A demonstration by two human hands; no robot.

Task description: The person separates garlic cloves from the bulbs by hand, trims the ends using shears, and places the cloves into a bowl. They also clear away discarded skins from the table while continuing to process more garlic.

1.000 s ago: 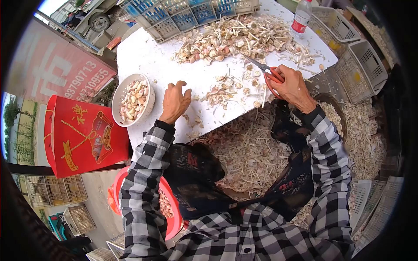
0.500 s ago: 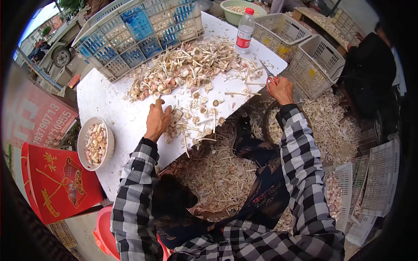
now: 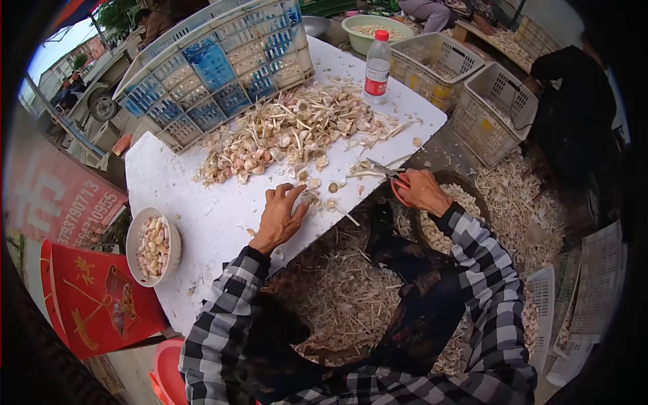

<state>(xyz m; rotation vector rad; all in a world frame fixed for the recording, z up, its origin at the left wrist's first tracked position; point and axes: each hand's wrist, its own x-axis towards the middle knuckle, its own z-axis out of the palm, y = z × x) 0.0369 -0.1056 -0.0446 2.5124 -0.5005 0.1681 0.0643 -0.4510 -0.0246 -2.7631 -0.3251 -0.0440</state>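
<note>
My left hand (image 3: 279,217) rests near the front edge of the white table (image 3: 202,223), fingers spread, beside loose garlic scraps and a stem. Around the handles of red-handled scissors (image 3: 399,186) my right hand (image 3: 424,192) is closed, just off the table's right front edge. The scissor blades point left over a few dry stems (image 3: 368,173). Behind both hands lies a heap of garlic cloves and stalks (image 3: 283,131). A white bowl (image 3: 174,251) of cloves stands at the table's left.
A large crate (image 3: 216,67) stands at the table's back, with a red-capped bottle (image 3: 376,71) at the back right. Two crates (image 3: 489,115) sit beyond the right edge. Below my right hand is a round container of cloves (image 3: 439,233). Other people sit farther back.
My left hand has moved right along the table's front edge, where fewer stems and scraps now lie. My right hand has come down and left with the scissors. The view has shifted slightly.
</note>
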